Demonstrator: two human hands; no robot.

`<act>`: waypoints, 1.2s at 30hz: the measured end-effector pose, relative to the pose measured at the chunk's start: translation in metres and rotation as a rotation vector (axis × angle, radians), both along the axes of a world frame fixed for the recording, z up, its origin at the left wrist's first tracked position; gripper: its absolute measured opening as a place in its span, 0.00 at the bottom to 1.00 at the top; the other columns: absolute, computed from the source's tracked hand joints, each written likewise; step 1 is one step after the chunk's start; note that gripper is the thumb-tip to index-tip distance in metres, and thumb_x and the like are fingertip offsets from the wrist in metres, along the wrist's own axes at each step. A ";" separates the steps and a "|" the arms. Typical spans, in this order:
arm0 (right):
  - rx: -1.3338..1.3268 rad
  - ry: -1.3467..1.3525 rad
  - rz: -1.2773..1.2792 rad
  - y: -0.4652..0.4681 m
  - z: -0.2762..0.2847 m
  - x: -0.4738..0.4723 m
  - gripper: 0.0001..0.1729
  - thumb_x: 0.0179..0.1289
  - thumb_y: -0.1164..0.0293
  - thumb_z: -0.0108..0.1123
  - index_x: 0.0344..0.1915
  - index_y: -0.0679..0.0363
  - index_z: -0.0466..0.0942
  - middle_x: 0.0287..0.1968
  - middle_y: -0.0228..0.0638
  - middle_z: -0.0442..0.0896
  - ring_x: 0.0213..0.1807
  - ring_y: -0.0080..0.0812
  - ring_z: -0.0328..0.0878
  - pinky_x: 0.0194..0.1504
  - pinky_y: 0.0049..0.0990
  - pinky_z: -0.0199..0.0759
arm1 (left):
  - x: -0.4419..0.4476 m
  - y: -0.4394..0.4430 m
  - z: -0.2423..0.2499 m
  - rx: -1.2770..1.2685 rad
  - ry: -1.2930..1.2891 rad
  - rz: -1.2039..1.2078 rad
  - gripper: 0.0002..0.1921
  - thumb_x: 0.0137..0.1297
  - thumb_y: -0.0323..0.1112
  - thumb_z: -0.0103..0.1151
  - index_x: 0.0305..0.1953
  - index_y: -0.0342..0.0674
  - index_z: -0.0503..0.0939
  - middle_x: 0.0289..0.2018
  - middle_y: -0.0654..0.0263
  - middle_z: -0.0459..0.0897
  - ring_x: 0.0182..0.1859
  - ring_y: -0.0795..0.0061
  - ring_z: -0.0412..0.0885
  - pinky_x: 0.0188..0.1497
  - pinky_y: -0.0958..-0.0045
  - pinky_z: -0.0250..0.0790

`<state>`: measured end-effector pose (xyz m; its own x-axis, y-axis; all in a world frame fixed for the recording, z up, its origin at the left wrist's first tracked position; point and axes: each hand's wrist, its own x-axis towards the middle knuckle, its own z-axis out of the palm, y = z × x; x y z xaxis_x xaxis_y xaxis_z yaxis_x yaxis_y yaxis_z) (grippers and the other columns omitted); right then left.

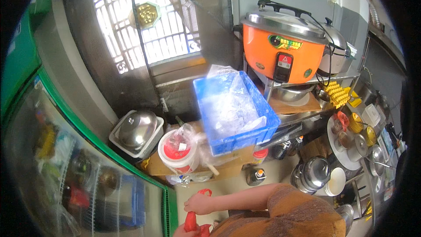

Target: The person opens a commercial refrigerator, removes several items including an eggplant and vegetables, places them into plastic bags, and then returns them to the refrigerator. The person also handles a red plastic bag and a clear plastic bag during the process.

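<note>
At the bottom of the head view, my right hand (200, 203) grips a thin red plastic bag (190, 221). A loop of the red plastic sticks out above its fingers, and the rest hangs below. My left hand (185, 231), cut off by the lower picture edge, closes on the lower part of the same bag. What the bag holds, if anything, is hidden. My right forearm comes from a brown patterned sleeve (296, 207). Both hands are beside the green-framed glass-door fridge (168, 204).
A blue plastic crate (243, 141) with clear plastic sheeting stands beside a white bucket (177, 163) on cardboard. Behind are a lidded metal bowl in a white basket (131, 151) and an orange rice cooker (260, 49). Stacked pots (312, 172) and a dark bottle (256, 177) are at right.
</note>
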<state>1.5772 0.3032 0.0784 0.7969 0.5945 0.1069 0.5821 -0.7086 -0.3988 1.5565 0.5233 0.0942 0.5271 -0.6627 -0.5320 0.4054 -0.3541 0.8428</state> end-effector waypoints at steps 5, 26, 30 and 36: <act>0.159 0.115 -0.113 -0.001 -0.009 0.014 0.08 0.54 0.67 0.56 0.32 0.58 0.77 0.32 0.42 0.81 0.36 0.48 0.81 0.35 0.46 0.73 | 0.022 -0.017 -0.012 0.042 -0.072 0.127 0.15 0.62 0.36 0.61 0.48 0.40 0.78 0.37 0.65 0.82 0.41 0.73 0.80 0.46 0.70 0.72; 0.961 0.809 -0.083 -0.073 0.036 0.007 0.21 0.66 0.70 0.50 0.59 0.53 0.72 0.43 0.31 0.79 0.36 0.27 0.77 0.45 0.29 0.72 | 0.043 -0.069 -0.052 0.179 -0.176 0.122 0.21 0.69 0.41 0.54 0.62 0.49 0.70 0.54 0.53 0.77 0.55 0.64 0.77 0.58 0.58 0.67; 0.833 0.808 0.104 -0.087 0.060 -0.010 0.32 0.62 0.74 0.54 0.68 0.48 0.64 0.42 0.31 0.78 0.35 0.21 0.73 0.39 0.25 0.71 | 0.045 -0.087 -0.022 0.097 -0.156 0.155 0.19 0.66 0.39 0.57 0.58 0.46 0.72 0.50 0.57 0.78 0.51 0.67 0.77 0.55 0.62 0.68; 0.842 0.680 0.047 -0.091 0.054 -0.011 0.36 0.56 0.77 0.61 0.66 0.52 0.65 0.46 0.33 0.75 0.32 0.21 0.70 0.36 0.24 0.70 | 0.034 -0.101 0.026 -0.041 -0.130 0.253 0.17 0.63 0.37 0.61 0.51 0.41 0.76 0.44 0.63 0.79 0.46 0.72 0.78 0.50 0.68 0.69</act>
<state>1.5661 0.2126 0.1324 0.8219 0.5683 0.0396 0.0747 -0.0387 -0.9965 1.5901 0.4224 0.1201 0.7403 -0.5211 -0.4247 0.3643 -0.2199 0.9049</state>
